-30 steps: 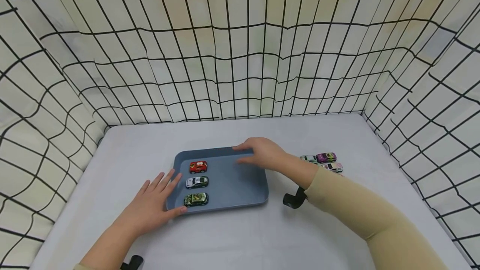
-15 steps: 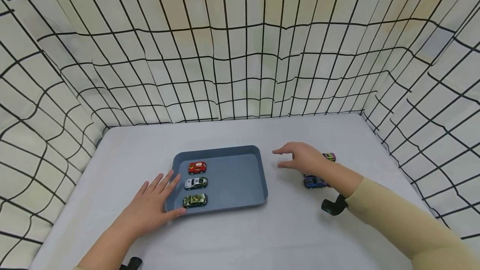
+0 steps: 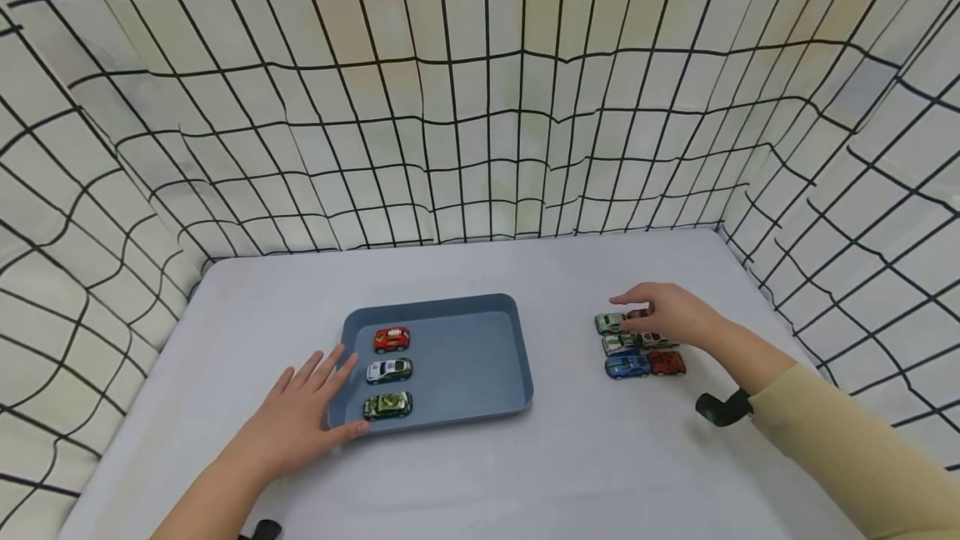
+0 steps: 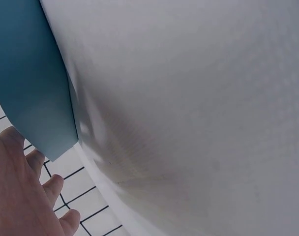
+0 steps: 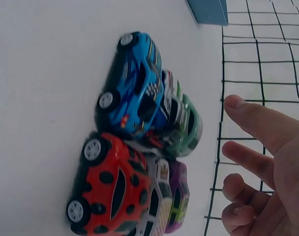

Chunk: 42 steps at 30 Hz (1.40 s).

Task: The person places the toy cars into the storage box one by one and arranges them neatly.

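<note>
Over to the right, the bare right hand (image 3: 670,312) has moved from beside the blue-grey plastic tray (image 3: 465,365) to the little cars, so its reach is now at cars that are out of the tray. Its thumb and fingers are well apart, a bit bent, and have hold of nothing. Nearer, the bare left hand (image 3: 296,419) is spread wide at the tray's left end, gripping nothing. Inside, front to back, sit a green patterned toy car (image 3: 387,405), a white and dark toy car (image 3: 389,371) and a red toy car (image 3: 392,339). Outside, close together, a shiny blue toy car (image 3: 627,366) and a black-spotted red toy car (image 3: 667,362) are in front, with a pale green toy car (image 3: 609,323) and a purple toy car (image 5: 178,196) at the back. Farthest is a black grid net (image 3: 487,107)
</note>
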Tool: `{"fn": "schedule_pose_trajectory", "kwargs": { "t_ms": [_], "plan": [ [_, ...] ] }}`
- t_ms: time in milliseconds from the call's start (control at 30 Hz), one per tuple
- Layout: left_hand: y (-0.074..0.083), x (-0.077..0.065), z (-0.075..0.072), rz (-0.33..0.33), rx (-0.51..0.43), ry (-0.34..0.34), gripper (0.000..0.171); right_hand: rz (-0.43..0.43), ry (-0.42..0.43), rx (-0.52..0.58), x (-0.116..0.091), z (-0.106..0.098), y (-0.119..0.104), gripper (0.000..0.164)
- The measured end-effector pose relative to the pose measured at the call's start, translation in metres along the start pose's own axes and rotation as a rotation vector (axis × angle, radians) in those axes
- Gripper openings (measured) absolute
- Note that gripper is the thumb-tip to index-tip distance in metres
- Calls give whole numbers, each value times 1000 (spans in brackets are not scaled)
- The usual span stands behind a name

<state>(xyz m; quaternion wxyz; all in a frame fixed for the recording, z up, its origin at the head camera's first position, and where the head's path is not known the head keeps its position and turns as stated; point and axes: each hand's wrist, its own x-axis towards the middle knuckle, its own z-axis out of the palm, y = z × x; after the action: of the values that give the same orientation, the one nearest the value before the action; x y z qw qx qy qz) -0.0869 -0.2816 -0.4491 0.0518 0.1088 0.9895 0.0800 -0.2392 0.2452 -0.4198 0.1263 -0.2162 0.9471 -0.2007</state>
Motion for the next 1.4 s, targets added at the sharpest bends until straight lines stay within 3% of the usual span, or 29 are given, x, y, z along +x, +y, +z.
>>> {"fn": "schedule_pose_trajectory", "kwargs": {
  "t_ms": [600,933,1400],
  "plan": [
    [1,0,-2,-5,-5,-11,109,-81,-157,-19,31,-3,16,38],
    [0,-1,0,-6,-17,-11,108,-46,-235,-42,40,-3,14,36],
    [2,-2,-1,-2,-17,-1,106,-14,-206,-21,39,5,15,33]
  ]
}}
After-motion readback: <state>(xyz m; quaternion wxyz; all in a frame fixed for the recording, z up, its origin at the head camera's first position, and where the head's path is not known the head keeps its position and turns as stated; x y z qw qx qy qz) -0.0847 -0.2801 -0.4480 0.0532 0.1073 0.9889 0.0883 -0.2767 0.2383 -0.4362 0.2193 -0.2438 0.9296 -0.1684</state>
